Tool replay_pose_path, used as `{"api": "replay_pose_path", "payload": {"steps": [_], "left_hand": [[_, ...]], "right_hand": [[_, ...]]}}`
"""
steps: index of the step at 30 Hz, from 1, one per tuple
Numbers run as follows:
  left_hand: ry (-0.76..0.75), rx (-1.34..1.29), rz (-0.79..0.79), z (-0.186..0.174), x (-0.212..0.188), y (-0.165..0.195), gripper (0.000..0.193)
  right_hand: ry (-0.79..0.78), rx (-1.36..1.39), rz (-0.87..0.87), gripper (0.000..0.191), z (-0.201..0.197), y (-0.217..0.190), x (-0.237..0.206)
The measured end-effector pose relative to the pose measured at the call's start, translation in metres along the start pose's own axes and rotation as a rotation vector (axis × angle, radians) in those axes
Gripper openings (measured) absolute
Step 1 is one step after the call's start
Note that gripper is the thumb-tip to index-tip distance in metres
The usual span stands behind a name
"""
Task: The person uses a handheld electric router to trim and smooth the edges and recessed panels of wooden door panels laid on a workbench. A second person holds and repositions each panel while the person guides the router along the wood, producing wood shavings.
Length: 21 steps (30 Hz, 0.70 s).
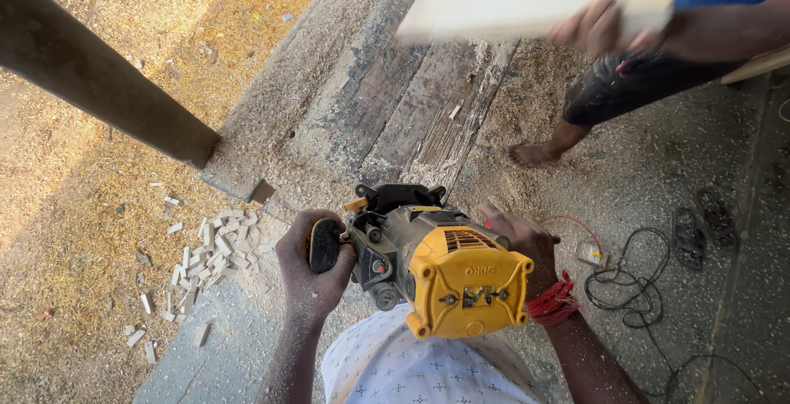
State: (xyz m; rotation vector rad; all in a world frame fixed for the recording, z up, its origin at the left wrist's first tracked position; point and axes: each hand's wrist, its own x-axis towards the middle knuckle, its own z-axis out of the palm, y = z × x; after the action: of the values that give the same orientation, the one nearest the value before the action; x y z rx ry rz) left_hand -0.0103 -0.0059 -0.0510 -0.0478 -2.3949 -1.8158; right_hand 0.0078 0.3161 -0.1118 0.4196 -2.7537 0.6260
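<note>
While the left hand (pixel 311 266) is wrapped tight around the black side knob (pixel 324 245) of a yellow power tool (pixel 440 266), the right hand (pixel 525 243) grips the tool's far side, its fingers mostly hidden behind the housing, with a red thread band (pixel 553 302) tied at the wrist. Both hands carry the tool in the air just in front of the person's white patterned shirt (pixel 411 367), the yellow motor end turned toward the camera. Below it lies a worn wooden bench (pixel 387 99) dusted with sawdust, and a dark post (pixel 90 67) slants across the upper left. Small pale wood offcuts (pixel 202 260) are scattered over the sawdust to the left of the left hand. To the right, black cables (pixel 638 293) coil on the speckled floor beside a pair of sandals (pixel 699 227). Farther off, a barefoot co-worker in dark shorts (pixel 634 83) holds a blurred pale board (pixel 535 1) above the bench.
</note>
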Motion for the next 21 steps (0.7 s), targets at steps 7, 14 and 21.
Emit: {"api": "replay_pose_path", "payload": {"steps": [7,14,21], "left_hand": [[-0.002,-0.014,-0.051,-0.001,0.002,-0.004,0.029],[0.021,-0.041,-0.022,-0.003,0.006,-0.012,0.027],[0.034,-0.014,-0.04,-0.002,0.012,-0.017,0.028]], "right_hand": [[-0.035,-0.028,0.039,0.057,0.005,0.0,0.002],[0.031,-0.012,-0.027,0.052,0.014,0.0,0.002],[-0.058,-0.009,0.05,0.056,0.015,0.0,0.005]]}}
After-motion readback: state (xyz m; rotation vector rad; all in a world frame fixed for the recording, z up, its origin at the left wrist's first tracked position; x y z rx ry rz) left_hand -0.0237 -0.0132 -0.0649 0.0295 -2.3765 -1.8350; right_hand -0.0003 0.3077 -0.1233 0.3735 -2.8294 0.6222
